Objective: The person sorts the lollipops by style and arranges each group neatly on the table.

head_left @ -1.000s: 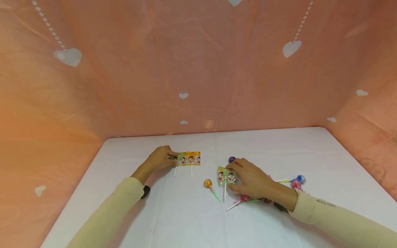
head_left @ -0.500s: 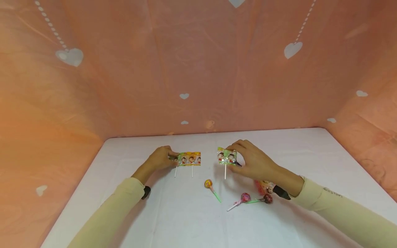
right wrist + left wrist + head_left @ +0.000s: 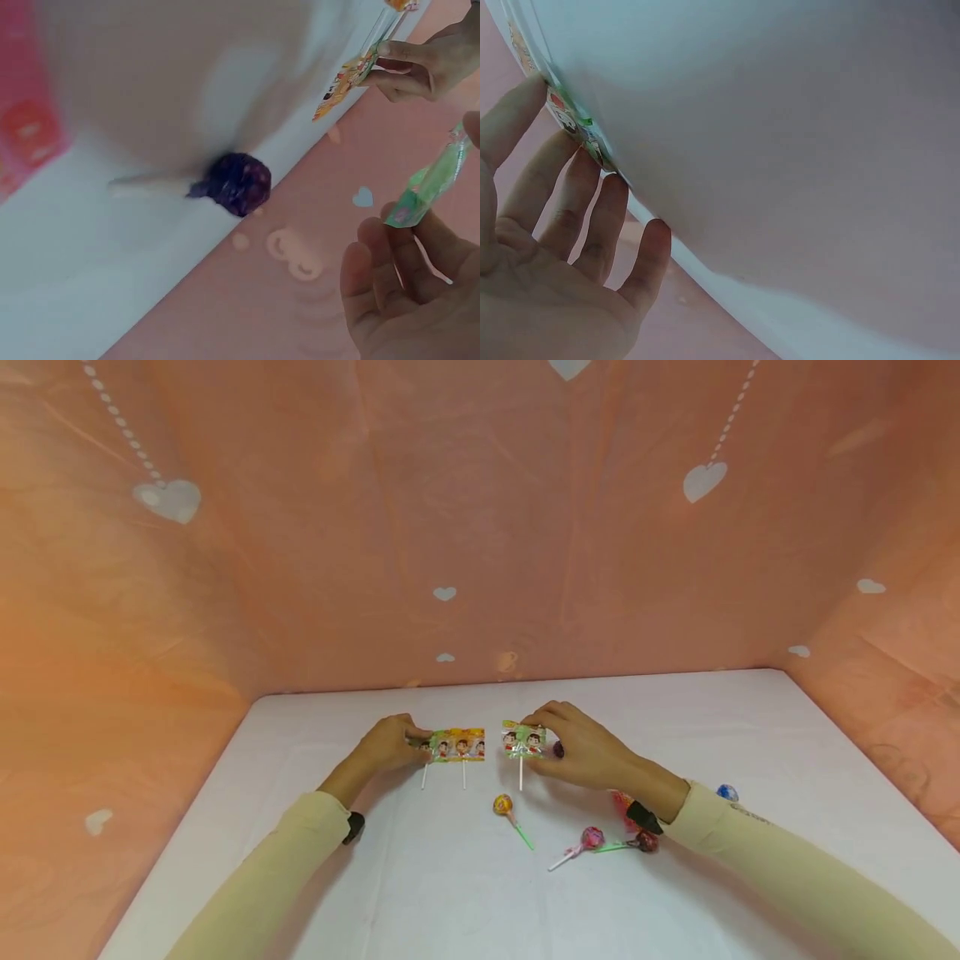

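My left hand (image 3: 390, 743) pinches the left edge of a flat green-wrapped lollipop (image 3: 442, 747) at the back left of the table. Right against it lies an orange-wrapped lollipop (image 3: 467, 747); both white sticks point toward me. My right hand (image 3: 588, 752) pinches a second green-wrapped lollipop (image 3: 523, 740) by its right side, a short gap to the right of the orange one. In the right wrist view this green wrapper (image 3: 431, 184) sits between thumb and fingertips. A purple ball lollipop (image 3: 240, 184) lies on the table near that hand, mostly hidden behind it in the head view.
Nearer me on the white table (image 3: 450, 893) lie a yellow-orange ball lollipop (image 3: 503, 805), a pink one (image 3: 593, 837) and a dark red one (image 3: 647, 841). A red wrapper (image 3: 622, 810) shows by the right wrist, and a blue lollipop (image 3: 727, 792) beyond the sleeve.
My right hand has lifted the green-wrapped lollipop from the middle of the table, carried it toward the back, then left toward the orange-wrapped one. My left hand has stayed in place.
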Tool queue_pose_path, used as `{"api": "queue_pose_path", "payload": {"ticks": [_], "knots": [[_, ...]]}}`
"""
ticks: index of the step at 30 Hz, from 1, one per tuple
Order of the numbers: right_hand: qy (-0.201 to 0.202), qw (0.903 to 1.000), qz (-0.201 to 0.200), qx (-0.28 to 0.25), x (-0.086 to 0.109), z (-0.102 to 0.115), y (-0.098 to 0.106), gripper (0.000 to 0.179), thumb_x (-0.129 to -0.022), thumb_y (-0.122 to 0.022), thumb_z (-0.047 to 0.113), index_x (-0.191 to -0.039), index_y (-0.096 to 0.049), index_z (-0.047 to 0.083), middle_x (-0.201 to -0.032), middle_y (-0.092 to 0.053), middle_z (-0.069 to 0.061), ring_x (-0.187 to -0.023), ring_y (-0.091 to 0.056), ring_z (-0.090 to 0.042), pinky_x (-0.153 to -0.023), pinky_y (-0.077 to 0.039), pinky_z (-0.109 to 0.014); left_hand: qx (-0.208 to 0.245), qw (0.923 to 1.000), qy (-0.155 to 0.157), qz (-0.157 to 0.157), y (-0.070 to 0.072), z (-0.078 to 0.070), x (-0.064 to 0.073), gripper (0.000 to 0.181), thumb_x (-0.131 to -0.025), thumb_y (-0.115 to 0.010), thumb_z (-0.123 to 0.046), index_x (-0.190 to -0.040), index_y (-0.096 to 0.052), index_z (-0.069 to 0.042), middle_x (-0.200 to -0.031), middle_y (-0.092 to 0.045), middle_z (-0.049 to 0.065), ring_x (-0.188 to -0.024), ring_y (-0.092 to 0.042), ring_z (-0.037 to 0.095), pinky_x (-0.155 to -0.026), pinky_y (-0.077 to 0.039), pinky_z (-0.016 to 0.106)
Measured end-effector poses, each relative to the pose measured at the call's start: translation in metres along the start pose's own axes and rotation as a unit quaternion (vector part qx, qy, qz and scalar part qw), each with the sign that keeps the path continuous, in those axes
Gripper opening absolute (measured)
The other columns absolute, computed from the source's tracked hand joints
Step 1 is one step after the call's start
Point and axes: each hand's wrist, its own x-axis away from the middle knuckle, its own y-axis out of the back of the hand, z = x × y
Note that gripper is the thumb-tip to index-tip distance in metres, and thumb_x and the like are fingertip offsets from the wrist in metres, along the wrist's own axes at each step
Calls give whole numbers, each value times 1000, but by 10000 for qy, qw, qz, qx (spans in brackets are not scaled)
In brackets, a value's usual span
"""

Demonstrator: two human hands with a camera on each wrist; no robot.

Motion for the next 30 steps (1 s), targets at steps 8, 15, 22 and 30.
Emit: {"api": "queue_pose_path", "payload": {"ticks": [8,15,22,30], "knots": [[249,9996,-42,90,-15,-6,-25,55,-85,-72,41,-130,-62,12,-128,-59,-6,-120,-55,-24,-104,-47,-43,71,10000,69,6,-3,2,0,43,-83,-80,-22,-122,-71,-7,-95,-60,6,-86,-50,19,-74,-41,31],[539,9972,-149,496,-18,-10,-32,55,-86,-71,43,-128,-63,10,-123,-63,-7,-113,-58,-24,-99,-49,-41,-63,10000,14,-64,-3,3,-1,41,-84,-79,-23,-122,-71,-8,-94,-60,6,-83,-49,18,-73,-40,30],[561,9956,-88,750,-23,-10,-32,56,-87,-69,46,-128,-62,9,-122,-63,-5,-113,-58,-22,-100,-48,-40,22,9999,100,-47,-3,4,2,40,-84,-79,-23,-121,-71,-8,-94,-59,5,-82,-48,18,-70,-38,29],[435,9953,-13,868,-27,-15,-31,56,-88,-68,46,-130,-61,9,-125,-61,-5,-115,-57,-22,-102,-46,-40,-99,9999,-96,-53,-2,3,1,40,-85,-78,-22,-122,-71,-7,-96,-61,7,-83,-50,18,-71,-40,29]]}}
